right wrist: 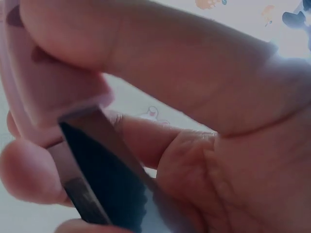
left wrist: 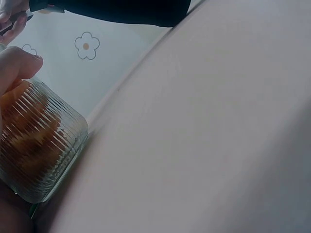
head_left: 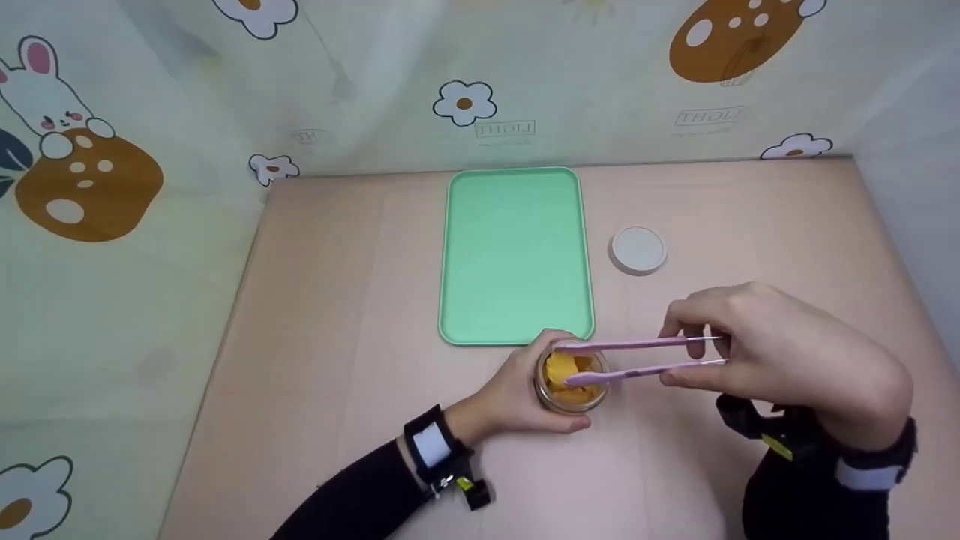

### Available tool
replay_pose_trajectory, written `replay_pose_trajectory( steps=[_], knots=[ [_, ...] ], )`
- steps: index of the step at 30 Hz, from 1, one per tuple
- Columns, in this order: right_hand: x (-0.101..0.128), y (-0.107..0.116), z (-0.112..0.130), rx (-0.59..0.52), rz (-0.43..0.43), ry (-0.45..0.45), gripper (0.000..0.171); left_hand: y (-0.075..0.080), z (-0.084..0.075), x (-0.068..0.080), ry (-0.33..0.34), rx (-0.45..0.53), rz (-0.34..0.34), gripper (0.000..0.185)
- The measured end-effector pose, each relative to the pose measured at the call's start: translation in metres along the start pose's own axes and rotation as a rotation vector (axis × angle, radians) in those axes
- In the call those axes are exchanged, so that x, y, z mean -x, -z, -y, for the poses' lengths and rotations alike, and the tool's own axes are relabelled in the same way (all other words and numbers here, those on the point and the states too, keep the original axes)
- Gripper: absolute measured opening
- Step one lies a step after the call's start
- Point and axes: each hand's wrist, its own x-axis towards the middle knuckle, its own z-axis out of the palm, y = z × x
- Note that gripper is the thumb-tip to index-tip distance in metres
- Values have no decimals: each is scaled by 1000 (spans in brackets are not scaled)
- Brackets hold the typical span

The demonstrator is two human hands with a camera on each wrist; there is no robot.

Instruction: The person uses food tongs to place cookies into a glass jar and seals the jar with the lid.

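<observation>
My left hand grips a ribbed glass jar, fingers on one side and thumb on the other. Yellow-orange pieces show through the open mouth; what kind they are I cannot tell. Pink tongs are held in my right hand, thumb on one arm and fingers on the other. Their two tips lie apart over the jar mouth, on either side of a yellow piece; contact is unclear. In the right wrist view, the tongs' metal part crosses below the thumb.
A light green tray lies beyond the jar, its near edge close to my left hand. Right of it sits a round white lid. The pinkish table meets patterned curtains at the back and left.
</observation>
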Motion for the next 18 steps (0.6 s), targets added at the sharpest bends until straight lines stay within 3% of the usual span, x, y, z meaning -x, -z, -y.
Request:
replay_pose_trajectory(
  steps=[8, 18],
  knots=[
    [-8, 1, 4, -23, 128, -54, 19, 0, 1, -1, -35, -21, 3, 85],
    [-10, -1, 4, -16, 177, -80, 21, 0, 1, -1, -30, -14, 0, 84]
  ],
)
